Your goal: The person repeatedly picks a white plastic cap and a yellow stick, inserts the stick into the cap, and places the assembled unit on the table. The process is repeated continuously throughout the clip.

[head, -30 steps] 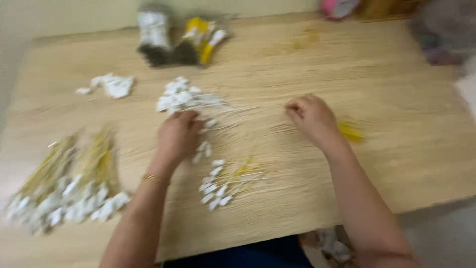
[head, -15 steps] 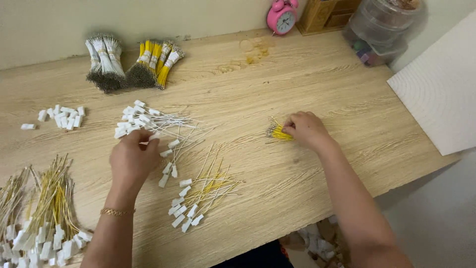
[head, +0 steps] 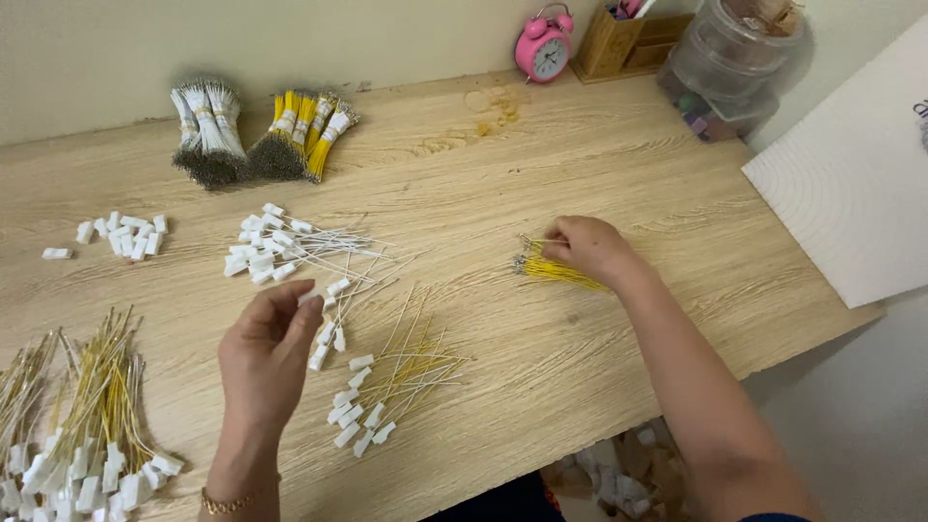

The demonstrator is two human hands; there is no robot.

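My right hand [head: 586, 247] rests on the wooden table [head: 619, 174], fingers closed on a small bunch of loose yellow wires [head: 551, 270]. Raised just above the table, my left hand [head: 267, 353] has its fingers apart and seems to hold nothing. Close to its fingertips lie white wires with white connectors [head: 280, 249], and to its right a fan of yellow wires with white connectors [head: 391, 382].
Tied white and yellow wire bundles [head: 256, 130] lie at the back. Loose white connectors [head: 121, 235] sit at left, a large pile of finished wires [head: 82, 416] at the near left. A pink alarm clock [head: 543, 46], wooden organizer [head: 628, 37], clear jar [head: 730, 63] and white board [head: 855, 188] stand right.
My right hand has closed on the loose yellow wires at the right. My left hand has lifted off the white-connector wires and turned. The view has steadied and shifted.
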